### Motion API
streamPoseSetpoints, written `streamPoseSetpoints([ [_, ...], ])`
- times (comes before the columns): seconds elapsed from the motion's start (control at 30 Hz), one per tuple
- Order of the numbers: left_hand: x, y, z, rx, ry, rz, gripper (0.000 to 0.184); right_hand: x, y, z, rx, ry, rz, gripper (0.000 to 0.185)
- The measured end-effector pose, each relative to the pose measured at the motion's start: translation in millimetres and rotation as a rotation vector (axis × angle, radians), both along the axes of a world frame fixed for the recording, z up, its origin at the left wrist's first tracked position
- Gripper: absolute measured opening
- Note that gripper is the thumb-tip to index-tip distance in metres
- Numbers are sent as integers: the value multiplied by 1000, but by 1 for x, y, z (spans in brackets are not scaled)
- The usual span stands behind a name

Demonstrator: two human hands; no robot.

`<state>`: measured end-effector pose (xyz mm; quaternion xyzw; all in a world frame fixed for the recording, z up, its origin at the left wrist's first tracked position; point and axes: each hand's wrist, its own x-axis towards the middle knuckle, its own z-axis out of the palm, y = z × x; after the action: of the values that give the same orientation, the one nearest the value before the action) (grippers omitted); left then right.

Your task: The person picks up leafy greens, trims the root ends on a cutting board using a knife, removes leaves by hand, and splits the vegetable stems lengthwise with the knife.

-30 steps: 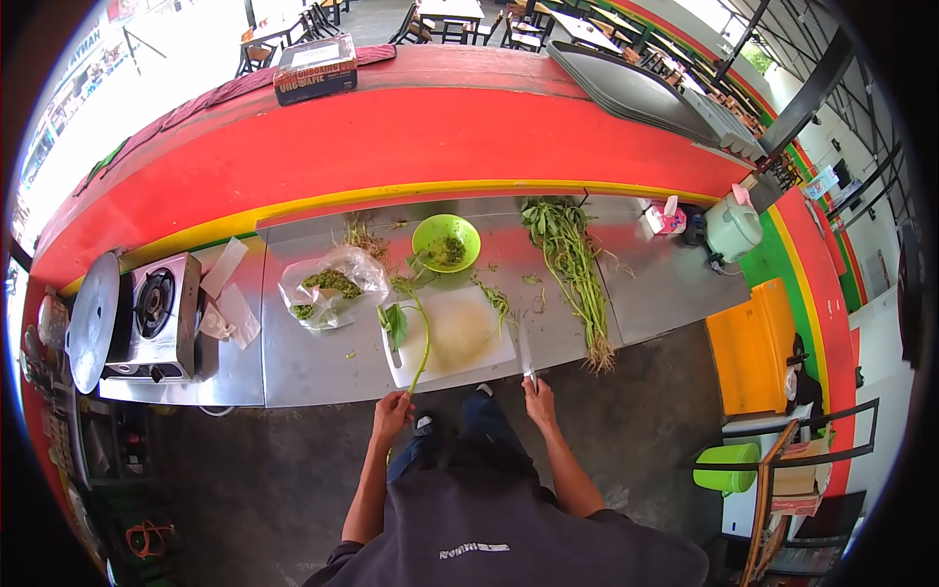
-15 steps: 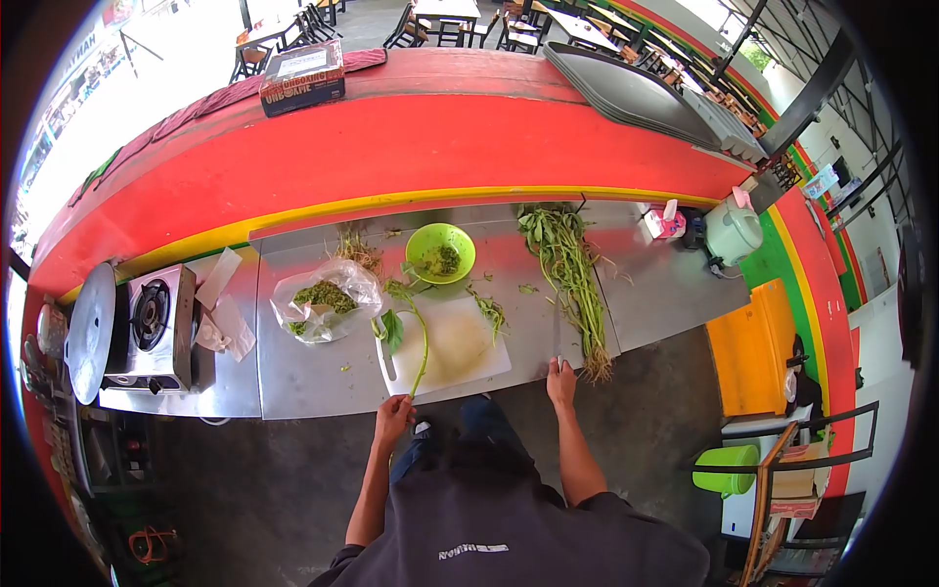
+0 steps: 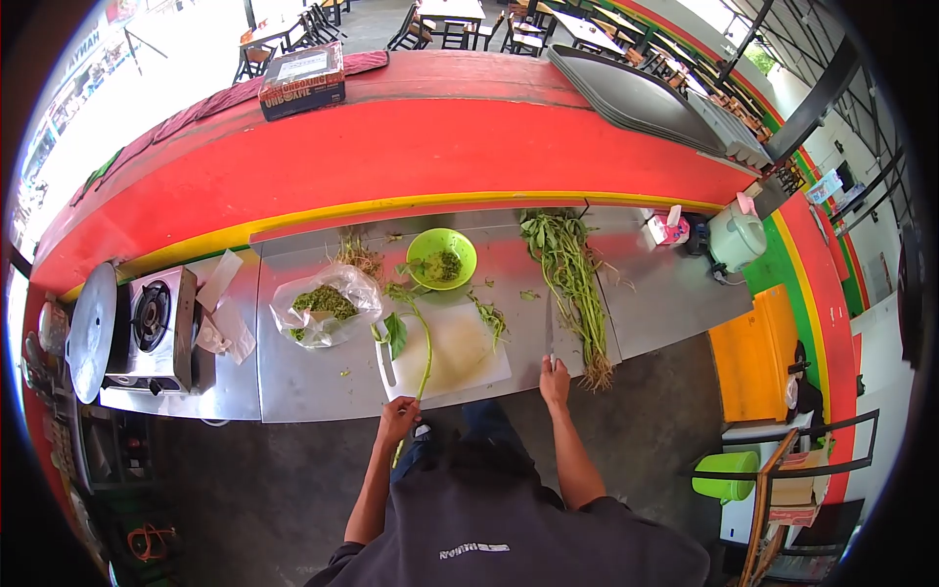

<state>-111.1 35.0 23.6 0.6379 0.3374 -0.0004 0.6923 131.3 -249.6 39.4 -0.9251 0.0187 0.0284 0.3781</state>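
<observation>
My left hand [image 3: 397,419] is closed on a long green vegetable stem [image 3: 427,352]. Its leafy end lies across the left part of a white cutting board [image 3: 479,354], and its lower end hangs past the counter edge. In my right hand [image 3: 554,382] is a knife [image 3: 550,328], blade pointing away from me over the metal counter between the board and a large bunch of leafy stems with roots [image 3: 579,303]. Cut leaf sprigs [image 3: 491,319] lie at the board's right edge. Behind the board stands a green bowl [image 3: 423,245] with chopped greens inside.
Left of the board sits a clear plastic bag [image 3: 366,293] of chopped greens, with root trimmings [image 3: 358,254] behind it. A gas stove [image 3: 152,313] stands at the far left. A tissue box [image 3: 669,230] and a pale green rice cooker [image 3: 736,240] are at the right, below a red wall [image 3: 440,147].
My right hand has shifted slightly left with the knife, away from the bunch. My left hand and the stem have moved only a little to the right.
</observation>
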Motion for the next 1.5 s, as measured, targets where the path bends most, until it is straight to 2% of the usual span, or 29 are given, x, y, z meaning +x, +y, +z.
streamPoseSetpoints([
  [0.07, 0, -2, -6, 23, -33, -1, 27, -19, 17, 3, 27, 15, 45, 41],
  [0.13, 0, -5, -6, -16, -20, 0, 27, -44, 37, 3, 124, -143, 211, 42],
  [0.27, -1, -9, 1, -27, -7, 13, 24, -90, 67, 10, 189, 130, 402, 41],
  [0.33, -4, -9, 3, 154, -55, -13, 26, -103, 77, 5, 225, 218, 498, 41],
  [0.43, -11, -9, 7, 156, -44, -40, 30, -114, 86, 0, 87, 319, 566, 43],
  [0.83, -37, -14, 15, 109, -31, -12, 35, -127, 94, 6, -110, 309, 528, 46],
  [1.37, -41, -11, 33, 87, -60, 22, 38, -138, 99, -1, -155, 341, 510, 48],
  [1.5, -44, -14, 38, -19, -59, 50, 37, -140, 98, -3, -149, 352, 511, 51],
])
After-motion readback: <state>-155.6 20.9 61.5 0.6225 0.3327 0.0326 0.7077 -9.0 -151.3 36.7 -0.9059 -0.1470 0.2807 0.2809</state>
